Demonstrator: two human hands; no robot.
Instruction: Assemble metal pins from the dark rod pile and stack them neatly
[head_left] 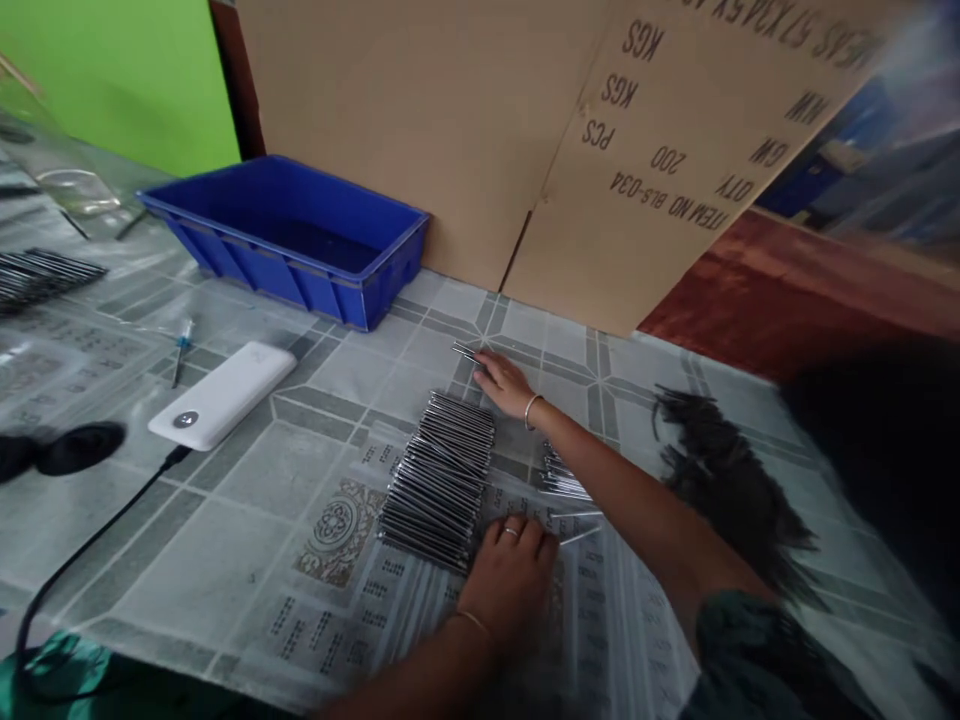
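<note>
My right hand (506, 385) reaches past the far end of a neat row of thin dark metal rods (439, 480). Its fingers are closed on a few loose metal rods (466, 352), whose ends stick out to the left. My left hand (517, 575), with a ring on one finger, lies at the near right edge of the row. Its fingers are curled, and the fingertips are hidden from view. Two bright thin rods (576, 515) lie just right of it. Beyond them a smaller bunch of rods (562, 475) shows partly behind my right forearm. Printed clear plastic bags (405, 590) are spread beneath.
A blue plastic bin (360, 300) stands at the back left, before a large cardboard sheet (450, 130). A white power bank (225, 395) with a black cable (97, 540) lies on the left. More dark rods (45, 275) are far left; a dark heap (720, 470) lies right.
</note>
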